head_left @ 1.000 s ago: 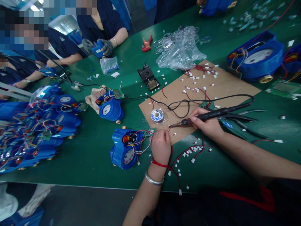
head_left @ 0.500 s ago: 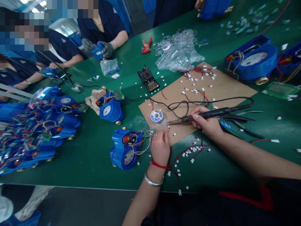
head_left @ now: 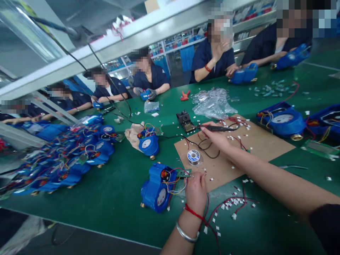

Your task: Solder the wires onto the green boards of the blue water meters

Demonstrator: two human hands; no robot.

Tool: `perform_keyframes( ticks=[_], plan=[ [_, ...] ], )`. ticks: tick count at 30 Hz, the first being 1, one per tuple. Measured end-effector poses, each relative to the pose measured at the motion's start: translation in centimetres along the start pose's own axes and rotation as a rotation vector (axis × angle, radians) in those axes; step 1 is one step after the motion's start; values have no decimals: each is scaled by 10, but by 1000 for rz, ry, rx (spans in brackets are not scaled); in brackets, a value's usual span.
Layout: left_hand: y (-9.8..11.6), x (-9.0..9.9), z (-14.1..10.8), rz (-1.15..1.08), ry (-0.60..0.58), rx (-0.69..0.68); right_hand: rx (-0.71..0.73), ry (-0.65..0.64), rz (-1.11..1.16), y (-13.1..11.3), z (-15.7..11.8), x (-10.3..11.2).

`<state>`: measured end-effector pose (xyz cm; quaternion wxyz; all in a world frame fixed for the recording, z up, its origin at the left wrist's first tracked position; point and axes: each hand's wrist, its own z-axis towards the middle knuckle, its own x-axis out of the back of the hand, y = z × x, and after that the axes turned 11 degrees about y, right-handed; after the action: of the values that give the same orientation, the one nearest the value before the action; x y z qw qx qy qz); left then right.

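Note:
My right hand (head_left: 215,137) is closed around a black soldering iron (head_left: 219,128). Its tip end is at the small black soldering stand (head_left: 186,122). In front of me, my left hand (head_left: 196,187) pinches the end of a small green circuit board (head_left: 183,173); the fingertips partly hide what is between them. Coloured wires join this board to a blue water meter (head_left: 159,189) left of the hand. A solder spool (head_left: 194,157) stands just beyond my left hand, on a brown sheet (head_left: 255,148). Red-black wires with white connectors (head_left: 230,203) lie to its right.
Many blue meters crowd the left (head_left: 79,159). Another meter (head_left: 149,143) sits beside a beige glove (head_left: 132,135). Clear plastic bags (head_left: 212,102) and red pliers (head_left: 185,95) lie farther back. More meters (head_left: 282,120) stand at right. Co-workers sit across the green table (head_left: 106,209).
My right hand has carried the soldering iron away from the circuit board to the stand. My left hand keeps its place at the board. The camera view has tilted up.

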<state>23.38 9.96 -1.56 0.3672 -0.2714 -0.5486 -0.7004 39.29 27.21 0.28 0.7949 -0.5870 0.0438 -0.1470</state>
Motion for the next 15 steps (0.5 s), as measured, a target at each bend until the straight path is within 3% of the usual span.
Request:
perform_keyframes(
  ticks=[4, 8, 12, 15],
  plan=[
    [-1, 2, -2, -67, 4, 29, 96, -158, -39, 10, 27, -19],
    [-2, 1, -4, -75, -18, 46, 93, -292, -75, 11, 31, -5],
    [-3, 1, -3, -79, -23, 57, -93, -145, -77, 15, 39, 9],
    [-2, 1, -2, -88, -16, 60, -264, 44, -34, 22, 54, 3]
  ],
)
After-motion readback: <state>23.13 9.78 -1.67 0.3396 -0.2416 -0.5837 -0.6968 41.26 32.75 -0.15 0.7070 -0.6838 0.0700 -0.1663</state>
